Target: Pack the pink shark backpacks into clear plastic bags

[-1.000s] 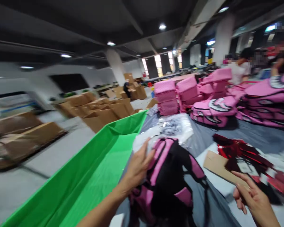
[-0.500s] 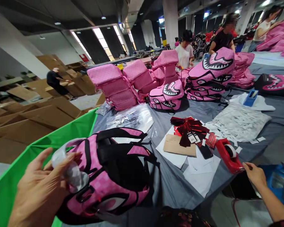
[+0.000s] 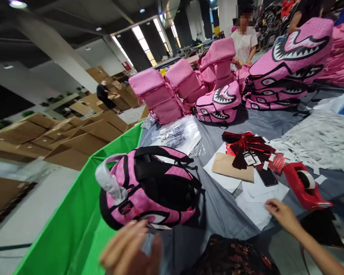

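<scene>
A pink and black backpack [image 3: 166,202] lies on the grey-covered table, its black straps and back panel facing up. White wrapping [image 3: 110,181] is bunched around its top handle. Below its near side, my left hand [image 3: 132,248] is blurred, with fingers stretched out and thumb apart; I see nothing in it. A small white tag [image 3: 159,226] shows at the bag's lower edge. My right hand [image 3: 283,215] hovers by the white papers [image 3: 253,208], fingertips pinched together; what they hold is too small to make out. To its right stands a red tape dispenser [image 3: 305,187].
A green-lined bin [image 3: 83,202] borders the table's left side. Red hang tags [image 3: 246,149], brown card [image 3: 232,167] and a phone [image 3: 267,177] lie mid-table. White labels [image 3: 326,141] are heaped right. Pink backpacks [image 3: 157,95] stand behind; a person in white [image 3: 245,42] works beyond.
My left hand has let go of the wrapped handle and moved down and right. My right hand has left the tape dispenser, moving left with fingers pinched. The view has turned left.
</scene>
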A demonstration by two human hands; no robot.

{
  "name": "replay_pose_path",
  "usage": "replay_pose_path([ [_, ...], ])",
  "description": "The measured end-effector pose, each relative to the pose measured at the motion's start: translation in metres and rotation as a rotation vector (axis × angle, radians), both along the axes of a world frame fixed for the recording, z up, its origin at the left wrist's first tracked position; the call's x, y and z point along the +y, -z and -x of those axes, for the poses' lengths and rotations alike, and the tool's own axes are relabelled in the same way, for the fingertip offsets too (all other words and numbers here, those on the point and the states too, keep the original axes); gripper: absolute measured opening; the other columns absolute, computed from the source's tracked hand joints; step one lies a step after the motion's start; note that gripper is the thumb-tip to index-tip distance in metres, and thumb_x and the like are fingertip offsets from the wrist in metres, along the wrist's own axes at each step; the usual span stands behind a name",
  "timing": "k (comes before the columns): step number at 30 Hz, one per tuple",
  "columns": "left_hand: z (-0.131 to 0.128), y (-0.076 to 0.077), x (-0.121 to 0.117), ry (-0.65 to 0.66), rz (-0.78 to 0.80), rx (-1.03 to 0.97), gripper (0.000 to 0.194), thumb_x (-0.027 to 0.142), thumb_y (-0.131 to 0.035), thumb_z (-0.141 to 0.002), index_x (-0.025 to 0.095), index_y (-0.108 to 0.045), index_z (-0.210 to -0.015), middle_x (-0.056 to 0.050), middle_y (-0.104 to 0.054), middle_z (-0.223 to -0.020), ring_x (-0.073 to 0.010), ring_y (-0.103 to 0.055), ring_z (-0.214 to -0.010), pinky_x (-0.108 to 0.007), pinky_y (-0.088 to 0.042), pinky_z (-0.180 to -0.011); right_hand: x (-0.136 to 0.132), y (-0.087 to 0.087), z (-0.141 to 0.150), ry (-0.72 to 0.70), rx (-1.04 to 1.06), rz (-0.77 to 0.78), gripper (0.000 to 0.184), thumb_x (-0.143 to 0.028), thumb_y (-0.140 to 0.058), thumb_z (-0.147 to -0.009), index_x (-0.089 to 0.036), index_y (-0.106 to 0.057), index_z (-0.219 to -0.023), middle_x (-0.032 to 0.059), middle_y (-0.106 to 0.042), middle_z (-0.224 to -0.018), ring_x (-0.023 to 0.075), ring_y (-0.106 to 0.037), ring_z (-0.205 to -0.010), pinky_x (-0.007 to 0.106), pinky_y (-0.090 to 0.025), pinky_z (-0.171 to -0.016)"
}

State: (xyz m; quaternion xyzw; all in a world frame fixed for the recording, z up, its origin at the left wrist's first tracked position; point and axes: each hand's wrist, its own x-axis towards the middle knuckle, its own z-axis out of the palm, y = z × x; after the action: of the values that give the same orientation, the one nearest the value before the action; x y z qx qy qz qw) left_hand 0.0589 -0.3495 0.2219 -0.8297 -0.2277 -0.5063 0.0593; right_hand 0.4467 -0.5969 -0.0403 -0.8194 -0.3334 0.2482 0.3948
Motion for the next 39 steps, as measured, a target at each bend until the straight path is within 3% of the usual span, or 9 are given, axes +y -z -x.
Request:
replay_pose_path([
  [4, -0.035, 0.030, -0.037, 0.327, 0.014, 0.339, 0.038, 0.002, -0.065, -0.084, 0.020, -0.066, -0.117, -0.006, -0.077, -0.102, -0.0207, -0.069, -0.106, -0.032, -0.061, -0.090, 0.029, 0.036, 0.058, -0.162, -0.041, 0.015, 0.048, -0.074, -0.064, -0.069, -0.026, -0.066, -0.071, 0.0083, -0.071, -0.079, 0.0300, -0.066, -0.081, 0.043, -0.051, -0.077],
  [9, -0.047, 0.074, -0.048, 0.632, 0.637, 0.443, 0.028, 0.017, -0.055, -0.096, 0.021, -0.062, -0.123, -0.010, -0.073, -0.115, -0.0220, -0.063, -0.116, -0.036, -0.055, -0.099, 0.027, 0.048, 0.053, -0.150, -0.001, 0.011, 0.055, -0.078, -0.056, -0.075, -0.026, -0.069, -0.065, 0.0081, -0.070, -0.072, 0.0286, -0.066, -0.076, 0.042, -0.050, -0.075],
  [12, -0.052, 0.086, -0.048, 0.654, 1.124, 0.594, 0.027, 0.039, -0.055, -0.100, 0.020, -0.068, -0.115, -0.010, -0.072, -0.111, -0.0220, -0.064, -0.109, -0.035, -0.052, -0.098, 0.028, 0.042, 0.041, -0.142, 0.028, 0.012, 0.054, -0.077, -0.056, -0.074, -0.026, -0.068, -0.061, 0.0063, -0.068, -0.066, 0.0263, -0.064, -0.067, 0.039, -0.050, -0.067],
  [14, -0.059, 0.089, -0.049, 0.659, 1.278, 0.693, 0.036, 0.048, -0.055, -0.099, 0.019, -0.072, -0.113, -0.011, -0.072, -0.110, -0.0227, -0.064, -0.107, -0.035, -0.050, -0.098, 0.031, 0.033, 0.032, -0.110, 0.016, -0.002, 0.050, -0.074, -0.055, -0.075, -0.026, -0.068, -0.066, 0.0060, -0.070, -0.071, 0.0260, -0.064, -0.068, 0.038, -0.050, -0.068],
  [21, -0.091, 0.097, -0.049, 0.758, 1.310, 0.808, 0.038, 0.048, -0.060, -0.095, 0.021, -0.074, -0.116, -0.010, -0.072, -0.113, -0.0240, -0.062, -0.111, -0.034, -0.045, -0.100, 0.036, -0.009, 0.008, -0.031, 0.003, 0.012, 0.022, -0.051, -0.055, -0.074, -0.030, -0.053, -0.081, -0.0009, -0.069, -0.066, 0.0231, -0.064, -0.062, 0.035, -0.049, -0.069],
  [27, -0.105, 0.107, -0.052, 0.888, 1.243, 0.780, 0.043, 0.051, -0.057, -0.096, 0.018, -0.075, -0.116, -0.013, -0.074, -0.113, -0.0276, -0.065, -0.113, -0.036, -0.046, -0.100, 0.045, 0.008, 0.020, -0.019, -0.004, 0.084, 0.025, -0.049, -0.061, -0.051, -0.029, -0.051, -0.064, -0.0037, -0.058, -0.048, 0.0240, -0.059, -0.053, 0.035, -0.046, -0.058],
  [32, -0.098, 0.120, -0.044, 0.886, 1.244, 0.810, 0.045, 0.055, -0.058, -0.095, 0.021, -0.072, -0.122, -0.012, -0.073, -0.118, -0.0279, -0.065, -0.117, -0.037, -0.046, -0.104, 0.045, 0.010, 0.011, -0.024, -0.074, 0.087, 0.041, -0.065, -0.044, -0.065, -0.028, -0.053, -0.050, 0.0080, -0.070, -0.060, 0.0318, -0.069, -0.066, 0.041, -0.052, -0.063],
  [35, -0.107, 0.123, -0.035, 0.839, 1.253, 0.689, 0.066, 0.059, -0.065, -0.090, 0.018, -0.059, -0.142, -0.018, -0.064, -0.136, -0.0305, -0.058, -0.129, -0.042, -0.043, -0.112, 0.052, -0.024, 0.007, -0.056, -0.170, 0.071, 0.043, -0.063, -0.047, -0.071, -0.028, -0.072, -0.070, 0.0113, -0.080, -0.088, 0.0356, -0.073, -0.086, 0.044, -0.054, -0.075],
  [39, -0.134, 0.116, -0.034, 0.863, 1.151, 0.461, 0.110, 0.070, -0.077, -0.073, 0.014, -0.036, -0.159, -0.024, -0.040, -0.160, -0.0376, -0.033, -0.150, -0.054, -0.022, -0.126, 0.075, -0.093, 0.038, -0.444, -0.206, 0.041, 0.036, -0.058, -0.053, -0.083, -0.031, -0.077, -0.082, 0.0077, -0.080, -0.087, 0.0314, -0.074, -0.079, 0.040, -0.054, -0.072],
])
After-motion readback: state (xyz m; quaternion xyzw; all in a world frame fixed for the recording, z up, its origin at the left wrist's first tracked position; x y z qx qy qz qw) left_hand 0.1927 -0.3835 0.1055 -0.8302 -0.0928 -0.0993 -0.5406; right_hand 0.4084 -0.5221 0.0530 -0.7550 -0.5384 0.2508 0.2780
